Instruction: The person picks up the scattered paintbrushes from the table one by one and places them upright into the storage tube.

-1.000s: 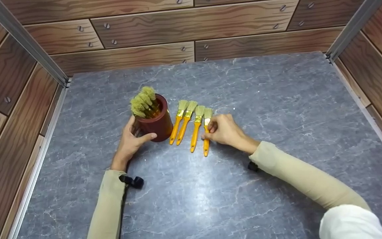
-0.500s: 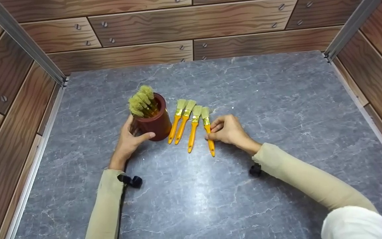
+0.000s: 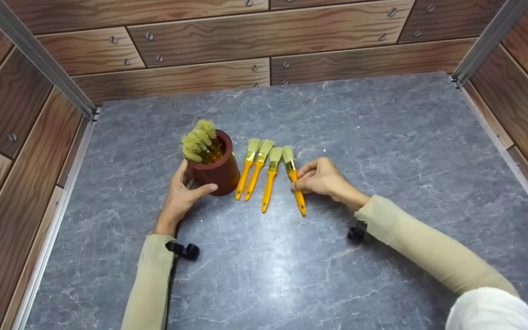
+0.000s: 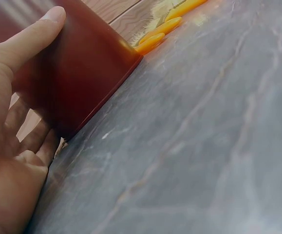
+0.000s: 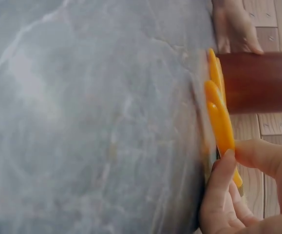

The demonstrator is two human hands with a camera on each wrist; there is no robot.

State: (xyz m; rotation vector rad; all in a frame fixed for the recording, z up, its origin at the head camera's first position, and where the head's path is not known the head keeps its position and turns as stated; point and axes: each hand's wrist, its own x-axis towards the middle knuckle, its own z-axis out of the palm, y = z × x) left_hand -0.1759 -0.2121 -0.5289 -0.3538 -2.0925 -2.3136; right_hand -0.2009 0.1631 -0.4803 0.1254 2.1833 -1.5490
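Observation:
My left hand [image 3: 179, 199] holds a brown cylindrical cup [image 3: 218, 178], thumb across its front and fingers behind its far side. Several paintbrushes [image 3: 200, 140] stand in the cup, pale bristles up and leaning left over the rim. To the right of it lie three flat paintbrushes [image 3: 267, 190] with orange handles, bristles away from me. A further paintbrush [image 3: 299, 197] is pinched by its handle between the thumb and fingers of my right hand [image 3: 322, 179]. It slants, with its bristles close beside the nearest lying brush. The left wrist view shows the cup's base [image 4: 102, 100] at the table.
A grey marbled tabletop [image 3: 383, 137] spreads under everything. Wood-patterned panels [image 3: 209, 41] wall the back and both sides, with metal posts at the corners. Black wrist cameras [image 3: 184, 250] hang at both sleeves.
The paintbrush in my right hand has swung, its handle end shifting right, so it now slants away from the other brushes. My left hand and the cup stay put.

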